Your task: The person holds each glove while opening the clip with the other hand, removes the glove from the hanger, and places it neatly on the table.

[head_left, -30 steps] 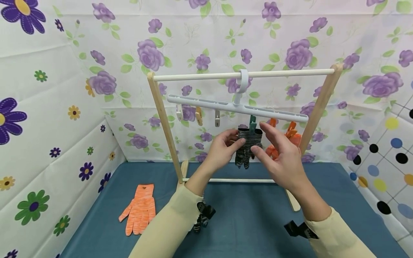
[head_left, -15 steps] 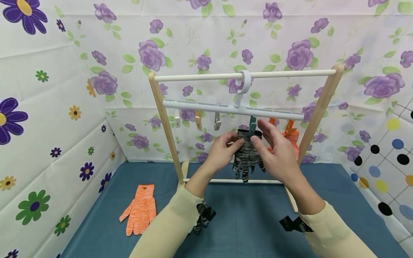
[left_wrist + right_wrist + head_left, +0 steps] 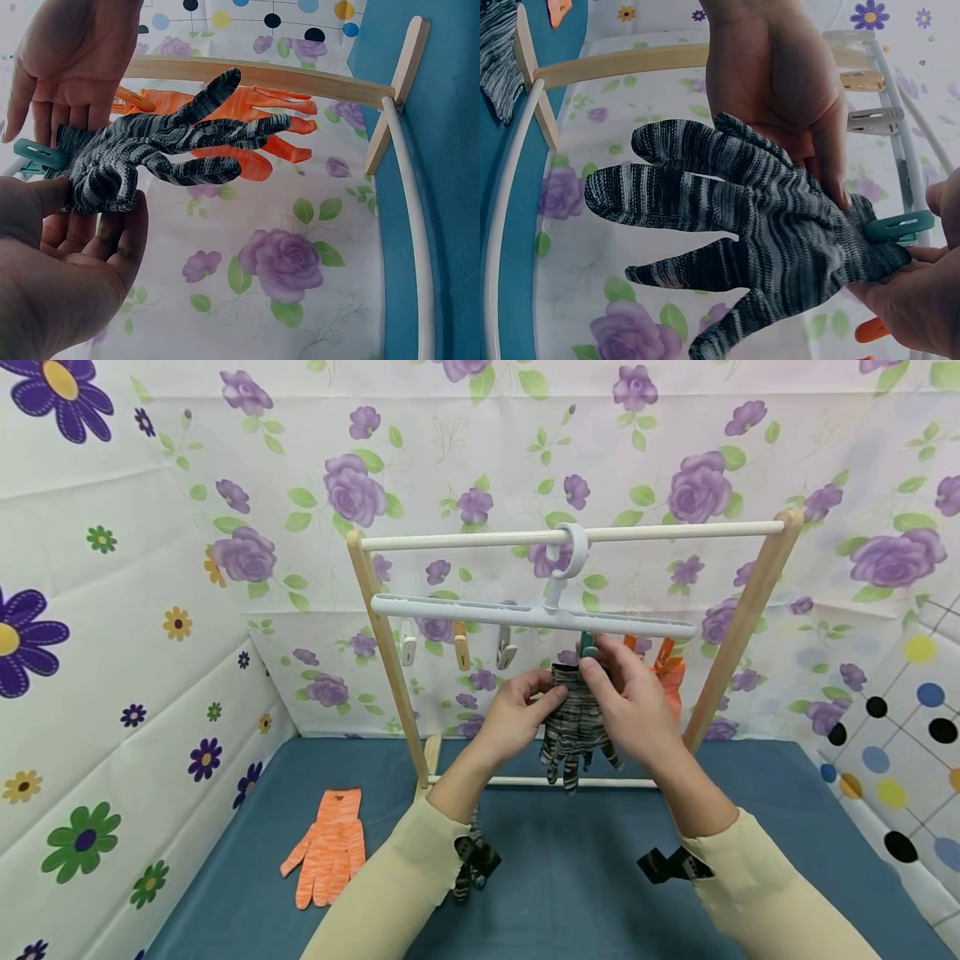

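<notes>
A black-and-grey striped knit glove [image 3: 576, 718] hangs fingers down from a green clothespin [image 3: 900, 225] clipped on its cuff. My left hand [image 3: 517, 714] pinches the glove's cuff side between thumb and curled fingers. On the other side, my right hand [image 3: 637, 702] is by the cuff and clothespin. In the left wrist view its fingers reach behind the cuff, while its thumb stands apart from the green clothespin [image 3: 41, 154]. The clothespin hangs below a white hanger [image 3: 532, 614], hooked on the rack's top rod [image 3: 465, 538].
White, yellow and grey clothespins [image 3: 461, 647] hang on the hanger's left half. An orange glove [image 3: 255, 112] hangs from orange clips at right. Another orange glove [image 3: 330, 847] lies on the blue table [image 3: 570, 877]. Another striped glove [image 3: 501, 64] lies partly behind my left sleeve.
My right hand has moved left and closer to the green clothespin. The hanger has swung slightly left. The striped glove's fingers now hang more spread and face me more fully.
</notes>
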Tool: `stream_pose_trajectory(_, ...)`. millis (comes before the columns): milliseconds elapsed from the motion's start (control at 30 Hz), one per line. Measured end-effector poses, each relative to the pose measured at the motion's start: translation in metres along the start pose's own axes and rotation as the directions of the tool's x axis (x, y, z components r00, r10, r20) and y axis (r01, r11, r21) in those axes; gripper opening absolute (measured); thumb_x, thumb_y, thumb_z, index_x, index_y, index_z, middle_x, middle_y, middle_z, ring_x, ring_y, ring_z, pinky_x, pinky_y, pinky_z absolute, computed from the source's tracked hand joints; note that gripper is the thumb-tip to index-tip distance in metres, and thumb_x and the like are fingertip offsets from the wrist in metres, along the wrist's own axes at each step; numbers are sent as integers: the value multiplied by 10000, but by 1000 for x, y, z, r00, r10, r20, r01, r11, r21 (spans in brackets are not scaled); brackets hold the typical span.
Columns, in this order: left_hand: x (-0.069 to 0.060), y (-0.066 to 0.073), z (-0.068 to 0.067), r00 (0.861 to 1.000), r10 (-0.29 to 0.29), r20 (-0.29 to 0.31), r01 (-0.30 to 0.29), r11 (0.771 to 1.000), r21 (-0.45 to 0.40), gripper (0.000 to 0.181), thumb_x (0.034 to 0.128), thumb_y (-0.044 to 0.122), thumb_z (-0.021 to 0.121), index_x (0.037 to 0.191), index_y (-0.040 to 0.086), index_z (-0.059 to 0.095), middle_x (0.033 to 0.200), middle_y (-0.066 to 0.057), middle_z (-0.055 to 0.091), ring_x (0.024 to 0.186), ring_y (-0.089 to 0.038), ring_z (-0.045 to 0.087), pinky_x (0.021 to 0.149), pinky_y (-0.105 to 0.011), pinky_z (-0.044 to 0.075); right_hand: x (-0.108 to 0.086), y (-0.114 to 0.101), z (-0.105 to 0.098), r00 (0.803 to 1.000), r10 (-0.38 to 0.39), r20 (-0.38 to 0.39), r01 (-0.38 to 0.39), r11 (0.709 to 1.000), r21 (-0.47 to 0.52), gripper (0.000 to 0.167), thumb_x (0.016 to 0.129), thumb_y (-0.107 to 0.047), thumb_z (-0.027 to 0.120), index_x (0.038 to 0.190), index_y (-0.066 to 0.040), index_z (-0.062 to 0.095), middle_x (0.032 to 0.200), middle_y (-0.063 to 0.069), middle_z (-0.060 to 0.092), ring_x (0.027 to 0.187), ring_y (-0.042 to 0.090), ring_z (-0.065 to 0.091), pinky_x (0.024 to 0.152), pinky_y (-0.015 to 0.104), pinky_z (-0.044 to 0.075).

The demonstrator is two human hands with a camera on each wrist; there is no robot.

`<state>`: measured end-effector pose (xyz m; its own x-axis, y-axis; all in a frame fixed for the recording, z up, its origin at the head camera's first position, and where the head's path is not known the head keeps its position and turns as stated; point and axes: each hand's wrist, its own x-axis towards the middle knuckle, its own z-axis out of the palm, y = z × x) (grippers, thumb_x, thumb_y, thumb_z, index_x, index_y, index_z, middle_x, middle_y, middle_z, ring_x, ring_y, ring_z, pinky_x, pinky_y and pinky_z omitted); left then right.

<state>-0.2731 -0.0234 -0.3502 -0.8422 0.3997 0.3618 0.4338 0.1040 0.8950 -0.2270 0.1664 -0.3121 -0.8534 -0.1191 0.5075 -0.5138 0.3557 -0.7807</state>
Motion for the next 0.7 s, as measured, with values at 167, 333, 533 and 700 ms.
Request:
stream_pose_trajectory(167,-1,0,-1,1000,10,3,-10,1000,6,234,1112,213,603,1221,30,700,1120,-86,713,996,-146,680,815,-267,531,6,3,4,998,-25,-53,31,993,117,474,1140,-274,536,1552,-40,517,1366,157,670,1310,261,614,1092,306,485)
stream_pose_trajectory(333,-1,0,-1,1000,24,-1,-24,1000,-8,232,1112,201,601,1215,19,701,1108,-97,713,975,-150,689,797,-271,530,7,4,8,994,-27,-106,47,982,185,401,1123,-257,580,1441,-15,611,1265,153,723,1236,234,658,1016,238,512)
stream_pose_trajectory(533,-1,-1,0,999,28,-25,-28,1000,-4,231,1100,190,623,1218,7,700,1118,-118,709,1047,-204,701,853,-300,542,7,3,9,990,-15,-139,45,975,219,361,1103,-257,622,1381,-29,661,1236,139,739,1221,207,670,1037,251,503)
stream_pose_trajectory(700,-1,-1,0,998,8,-64,-7,1000,12,250,1083,201,655,1232,6,700,1127,-116,727,1043,-207,699,877,-309,546,8,3,9,988,-8,-154,48,966,253,328,1091,-233,642,1343,-29,691,1211,159,749,1203,218,687,1044,266,506)
